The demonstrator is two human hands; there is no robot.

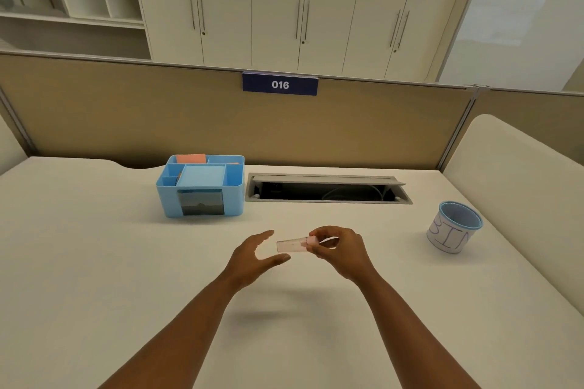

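Observation:
My right hand (339, 251) pinches a small clear plastic tube with a pink end (292, 245) and holds it level above the middle of the white desk (94, 262). My left hand (257, 257) hovers just left of the tube with fingers and thumb spread apart, not touching it. A light blue desk organiser (200, 188) with several compartments, an orange pad and a blue pad stands at the back left. A blue-rimmed cup with a white label reading "BIN" (453, 227) stands at the right.
An open cable hatch (327, 189) is sunk into the desk behind my hands. A tan partition with a blue "016" sign (279, 84) closes the back. A low white divider (518, 167) borders the right side. Cupboards stand beyond.

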